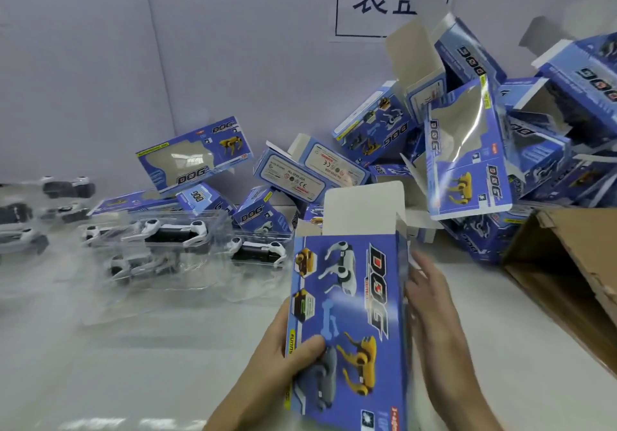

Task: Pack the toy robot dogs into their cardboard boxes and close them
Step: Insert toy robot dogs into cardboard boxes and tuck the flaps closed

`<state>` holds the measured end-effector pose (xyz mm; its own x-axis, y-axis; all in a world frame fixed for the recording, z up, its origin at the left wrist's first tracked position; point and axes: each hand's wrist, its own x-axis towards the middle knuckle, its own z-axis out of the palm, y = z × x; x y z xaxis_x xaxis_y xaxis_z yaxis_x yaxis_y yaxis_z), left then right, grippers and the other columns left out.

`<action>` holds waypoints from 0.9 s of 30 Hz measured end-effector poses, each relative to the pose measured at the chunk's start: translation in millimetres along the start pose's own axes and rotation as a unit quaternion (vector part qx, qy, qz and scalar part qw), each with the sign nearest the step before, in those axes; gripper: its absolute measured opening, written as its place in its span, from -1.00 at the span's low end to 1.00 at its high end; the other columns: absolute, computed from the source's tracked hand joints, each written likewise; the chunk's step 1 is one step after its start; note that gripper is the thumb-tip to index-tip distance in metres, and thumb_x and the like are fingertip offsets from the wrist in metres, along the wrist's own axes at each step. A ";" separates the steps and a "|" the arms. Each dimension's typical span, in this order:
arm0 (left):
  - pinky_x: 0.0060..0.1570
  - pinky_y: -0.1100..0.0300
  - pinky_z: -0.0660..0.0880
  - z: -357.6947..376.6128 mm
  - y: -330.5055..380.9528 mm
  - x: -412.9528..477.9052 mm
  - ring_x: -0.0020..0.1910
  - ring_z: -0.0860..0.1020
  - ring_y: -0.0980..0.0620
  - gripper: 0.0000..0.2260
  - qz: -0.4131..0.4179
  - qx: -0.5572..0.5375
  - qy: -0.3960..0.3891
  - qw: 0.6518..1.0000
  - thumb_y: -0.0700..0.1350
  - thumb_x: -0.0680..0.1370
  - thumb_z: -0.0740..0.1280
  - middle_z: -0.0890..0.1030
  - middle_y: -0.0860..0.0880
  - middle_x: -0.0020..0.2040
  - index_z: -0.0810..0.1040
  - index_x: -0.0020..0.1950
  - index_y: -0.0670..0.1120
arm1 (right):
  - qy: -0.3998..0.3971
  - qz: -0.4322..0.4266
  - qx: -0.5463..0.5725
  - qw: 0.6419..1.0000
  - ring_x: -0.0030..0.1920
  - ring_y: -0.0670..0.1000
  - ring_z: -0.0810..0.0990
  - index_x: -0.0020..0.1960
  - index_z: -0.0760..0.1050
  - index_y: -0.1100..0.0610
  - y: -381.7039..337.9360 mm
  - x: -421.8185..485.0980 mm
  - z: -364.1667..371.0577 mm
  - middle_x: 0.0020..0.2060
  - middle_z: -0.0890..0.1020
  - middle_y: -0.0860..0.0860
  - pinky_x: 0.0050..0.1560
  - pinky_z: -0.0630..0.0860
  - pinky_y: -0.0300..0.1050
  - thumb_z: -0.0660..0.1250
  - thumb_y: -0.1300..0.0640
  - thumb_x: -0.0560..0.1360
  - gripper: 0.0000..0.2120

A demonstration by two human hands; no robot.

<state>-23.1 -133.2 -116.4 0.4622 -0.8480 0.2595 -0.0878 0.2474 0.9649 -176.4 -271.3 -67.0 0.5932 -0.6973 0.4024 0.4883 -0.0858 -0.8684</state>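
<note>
White table [160, 364], lilac wall [100, 63]; left hand [283, 364] grips blue box [350, 307], right hand [432, 314] flat against its side, fingers straight.

The left hand [283, 360] curls its grip round the box [347, 300], thumb in front; right hand [430, 307] flat, fingers straight.

Held box [347, 314]: near end cut off by the bottom edge; interior hidden behind the printed face.
Left hand [283, 360]: fingers hidden behind the box, only the thumb showed.
Right hand [430, 314]: thumb out of sight; forearm cut off below.
Toy dogs [16, 213], far left: blurred, cut by the left edge.
Brown carton [567, 263]: cut by the right edge.
Label print [295, 177]: too small to read.
</note>
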 end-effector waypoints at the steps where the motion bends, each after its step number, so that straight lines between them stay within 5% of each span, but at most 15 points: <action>1: -0.17 0.23 0.58 0.4 3.3 -1.0 -0.10 0.69 -0.03 -0.42 0.014 0.018 0.034 0.999 0.16 0.44 0.48 0.69 -0.01 0.05 0.39 0.42 0.20 | 0.025 -0.039 -0.054 0.997 0.35 -0.09 0.51 0.41 0.36 -0.21 -7.9 6.9 2.1 0.32 0.53 -0.26 0.22 0.55 -0.05 0.32 0.10 0.52 -0.50; 3: -0.10 0.34 0.56 2.8 9.0 -2.9 0.01 0.67 0.10 -0.40 0.056 0.064 0.100 0.991 0.17 0.38 0.46 0.67 0.13 0.12 0.37 0.38 0.18 | 0.014 -0.129 -0.159 0.979 0.40 -0.16 0.43 0.47 0.30 -0.20 -17.8 17.4 6.7 0.36 0.47 -0.30 0.27 0.48 -0.14 0.34 0.32 0.55 -0.37; 8: -0.01 0.35 0.53 3.4 9.1 -4.8 0.14 0.62 0.12 -0.33 0.081 0.062 0.176 0.979 0.31 0.32 0.44 0.64 0.15 0.18 0.39 0.35 0.09 | -0.126 -0.172 -0.211 0.954 0.37 -0.07 0.47 0.48 0.34 -0.14 -27.0 28.2 8.1 0.34 0.53 -0.15 0.17 0.48 -0.30 0.21 0.28 0.50 -0.39; 14: 0.06 0.21 0.57 1.7 10.1 -6.6 0.21 0.61 -0.06 -0.43 0.058 0.000 0.125 0.990 0.18 0.46 0.33 0.62 -0.05 0.26 0.41 0.41 -0.03 | -0.200 -0.156 -0.209 0.944 0.33 -0.13 0.50 0.53 0.27 0.01 -40.0 43.0 -0.7 0.39 0.48 -0.14 0.12 0.54 -0.28 0.25 0.43 0.38 -0.23; 19: 0.09 0.20 0.56 2.5 9.5 -9.6 0.21 0.61 -0.09 -0.46 0.054 -0.011 0.116 0.992 0.29 0.45 0.36 0.62 -0.07 0.25 0.50 0.36 0.07 | -0.123 -0.194 -0.199 0.953 0.33 0.12 0.50 0.29 0.47 -0.10 -39.5 45.4 -9.0 0.27 0.56 0.00 0.23 0.54 0.09 0.42 0.29 0.40 -0.47; 22: 0.11 0.17 0.55 2.5 9.4 -9.4 0.22 0.60 -0.10 -0.50 0.064 0.002 0.125 0.990 0.35 0.44 0.34 0.62 -0.08 0.25 0.53 0.31 0.16 | -0.076 -0.200 -0.141 0.966 0.26 0.12 0.57 0.19 0.51 -0.06 -28.5 37.6 -5.4 0.20 0.59 0.03 0.20 0.58 0.08 0.51 0.27 0.43 -0.57; 25: 0.12 0.12 0.56 3.5 11.0 -10.7 0.22 0.59 -0.09 -0.51 0.090 0.047 0.128 0.987 0.37 0.45 0.31 0.60 -0.05 0.24 0.49 0.32 0.23 | -0.007 -0.200 -0.112 0.973 0.18 0.04 0.63 0.10 0.53 -0.12 -20.7 29.7 0.2 0.16 0.61 -0.05 0.07 0.63 -0.03 0.40 0.16 0.44 -0.71; 27: 0.11 0.08 0.57 5.7 13.0 -10.3 0.22 0.56 -0.04 -0.42 0.108 0.116 0.154 0.975 0.35 0.44 0.29 0.55 0.03 0.26 0.39 0.43 0.22 | 0.008 -0.175 -0.146 0.974 0.24 0.00 0.60 0.15 0.53 -0.09 -20.1 30.7 0.1 0.20 0.62 -0.09 0.18 0.58 -0.01 0.33 0.20 0.54 -0.74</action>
<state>-34.0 -123.9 -106.2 0.6514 -0.5974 0.4678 -0.3938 0.2608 0.8814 -167.9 -290.9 -37.1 0.4130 -0.5995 0.6856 0.4549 -0.5164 -0.7255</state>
